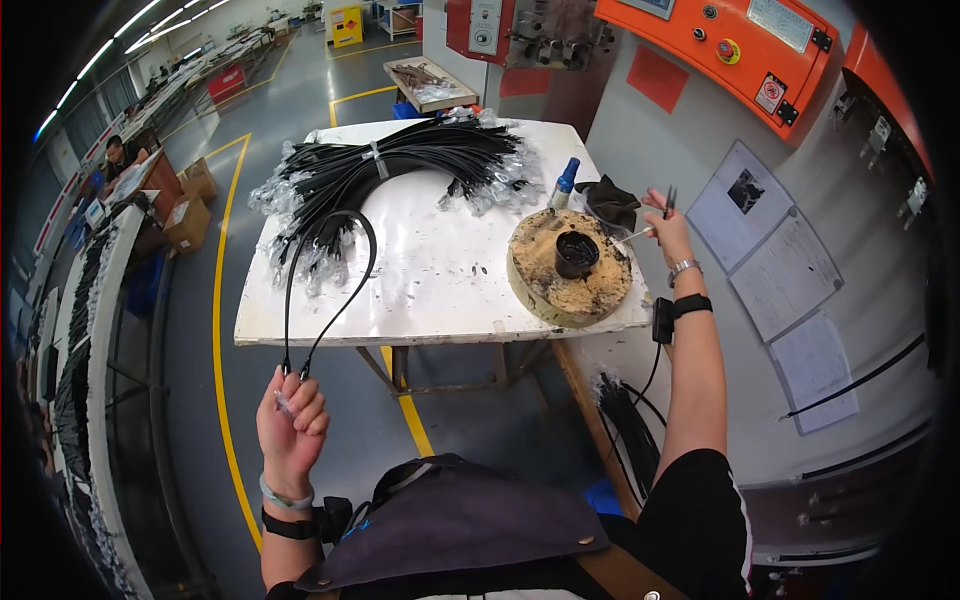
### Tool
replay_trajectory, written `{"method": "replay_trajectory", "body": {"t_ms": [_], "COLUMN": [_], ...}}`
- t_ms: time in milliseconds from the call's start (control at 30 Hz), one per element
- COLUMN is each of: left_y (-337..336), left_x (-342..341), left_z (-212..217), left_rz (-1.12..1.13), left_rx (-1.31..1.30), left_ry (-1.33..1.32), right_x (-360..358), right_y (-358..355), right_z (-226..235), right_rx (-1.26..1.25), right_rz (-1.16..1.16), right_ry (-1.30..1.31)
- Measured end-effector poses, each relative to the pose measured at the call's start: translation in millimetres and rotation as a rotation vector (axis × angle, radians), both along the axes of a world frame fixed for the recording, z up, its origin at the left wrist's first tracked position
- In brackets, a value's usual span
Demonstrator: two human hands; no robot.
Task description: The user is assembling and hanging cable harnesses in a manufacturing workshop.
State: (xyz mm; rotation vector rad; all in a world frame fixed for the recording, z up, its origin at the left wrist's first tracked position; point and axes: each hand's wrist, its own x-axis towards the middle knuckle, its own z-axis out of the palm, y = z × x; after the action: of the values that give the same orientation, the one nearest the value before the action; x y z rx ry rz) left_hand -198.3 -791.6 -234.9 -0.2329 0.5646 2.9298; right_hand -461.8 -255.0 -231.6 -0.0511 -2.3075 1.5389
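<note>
A black cable bends into an upright loop, and both its ends run down into my left hand. The fingers of that hand are closed round the ends, with a bit of clear plastic showing. Out to the right, my right hand pinches a thin white stick pointing left toward a small dark cup. A dark two-pronged tool also sticks up from its fingers; I cannot make out its exact kind. The cup, black-smeared inside, stands on a round tan block with dark stains.
A large tied bundle of black cables with clear plastic on its ends lies on the white table. A blue-capped bottle and a dark cloth stand behind the block. More cables lie below right. Orange machine at right.
</note>
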Motion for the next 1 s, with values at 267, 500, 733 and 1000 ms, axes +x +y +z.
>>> {"method": "replay_trajectory", "body": {"t_ms": [267, 500, 733, 1000], "left_y": [-15.1, -44.2, -62.6, -100.9], "left_x": [-19.6, -17.9, -11.3, 12.0], "left_z": [-3.6, -3.3, -4.8, -11.5], "left_rz": [-0.04, -0.014, -0.064, 0.072], "left_rx": [0.017, -0.056, 0.037, 0.03], "left_ry": [0.031, 0.022, 0.1, 0.102], "right_x": [83.3, 176.1, 217.1, 222.4], "right_y": [-16.4, -180.1, -308.4, -373.6], "right_z": [47.1, 31.3, -37.6, -77.7], "right_rx": [-0.392, -0.213, -0.087, 0.129], "right_rz": [0.064, 0.393, 0.822, 1.315], "right_ry": [0.127, -0.239, -0.554, -0.642]}}
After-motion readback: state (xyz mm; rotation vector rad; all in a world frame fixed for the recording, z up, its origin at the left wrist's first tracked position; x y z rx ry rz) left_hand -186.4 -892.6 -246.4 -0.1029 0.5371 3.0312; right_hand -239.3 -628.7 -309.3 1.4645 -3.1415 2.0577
